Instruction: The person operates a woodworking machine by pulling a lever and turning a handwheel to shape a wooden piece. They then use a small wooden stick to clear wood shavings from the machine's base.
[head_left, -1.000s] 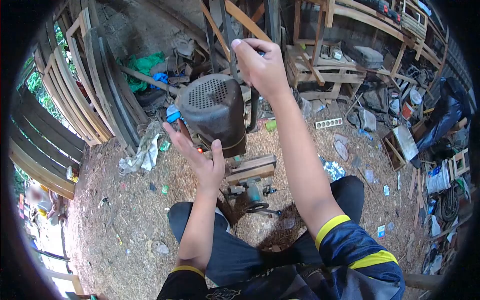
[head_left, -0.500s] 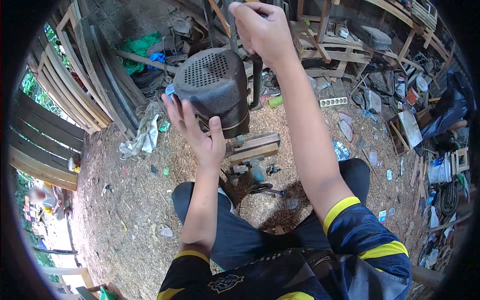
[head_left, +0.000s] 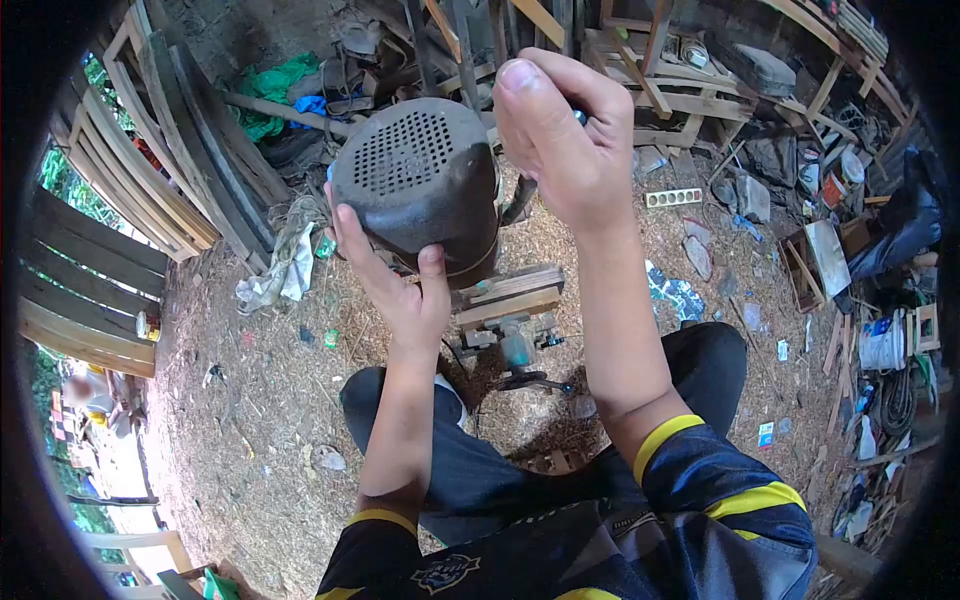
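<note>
Before me stands what looks like a drill press, its dark rounded motor housing point(head_left: 425, 190) with a perforated top. My left hand point(head_left: 405, 300) lies against the near side of the housing, fingers stretched and thumb apart. My right hand point(head_left: 575, 150) is closed in a fist round a lever handle to the right of the housing; a dark arm of the lever point(head_left: 519, 200) shows below it. Beneath the housing are wooden pieces point(head_left: 512, 297), seen edge-on. A greenish metal part point(head_left: 516, 350) and a dark crank point(head_left: 535, 382) sit lower, between my knees.
Sawdust and scraps cover the ground point(head_left: 270, 400). Curved slatted wood frames point(head_left: 150, 160) lean at the left. A power strip point(head_left: 673, 198) lies right of the machine. Wooden furniture parts point(head_left: 690, 100) are piled behind. Another person point(head_left: 100, 395) sits at the far left; someone's dark-clothed leg point(head_left: 905, 220) shows at the right.
My right hand has come down and toward me, to the right of the housing. My left hand has moved onto the housing's near side. The view has shifted slightly.
</note>
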